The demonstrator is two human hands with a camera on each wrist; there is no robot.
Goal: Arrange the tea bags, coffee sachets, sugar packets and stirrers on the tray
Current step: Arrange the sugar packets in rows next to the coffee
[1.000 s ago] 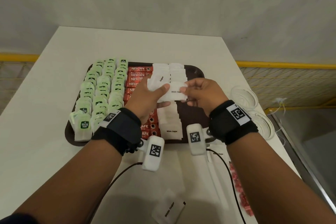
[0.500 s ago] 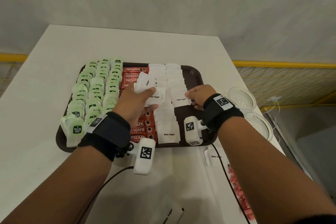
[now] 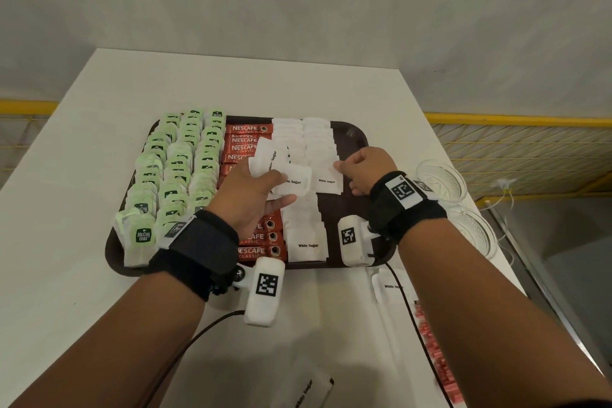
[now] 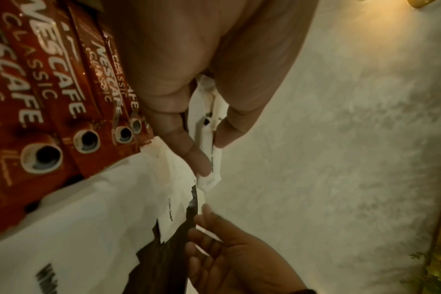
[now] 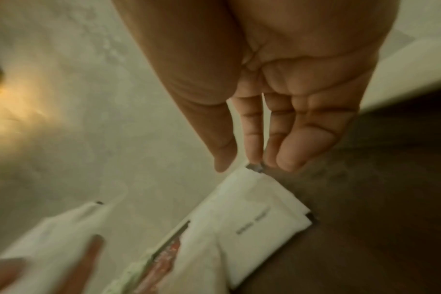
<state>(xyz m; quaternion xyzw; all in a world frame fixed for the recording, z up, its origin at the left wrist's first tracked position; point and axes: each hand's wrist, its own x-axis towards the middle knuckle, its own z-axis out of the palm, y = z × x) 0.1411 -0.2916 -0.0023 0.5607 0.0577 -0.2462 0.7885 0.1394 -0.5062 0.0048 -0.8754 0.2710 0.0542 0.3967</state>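
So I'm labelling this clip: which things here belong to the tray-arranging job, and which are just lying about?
Job:
tray
tea bags
coffee sachets
sugar packets in rows
sugar packets held in the left hand
packet under the right hand
loose sugar packets on the table
pink stirrers

Lying about:
glass dishes
black cables

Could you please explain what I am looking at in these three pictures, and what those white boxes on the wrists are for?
No robot here: a person works with bare hands. One picture comes from a head camera; the other two come from those white boxes, cameras strapped at each wrist. A brown tray on a white table carries rows of green tea bags, red coffee sachets and white sugar packets. The left hand holds a small bunch of sugar packets. The right hand touches the edge of one packet lying on the tray; its fingers are nearly straight.
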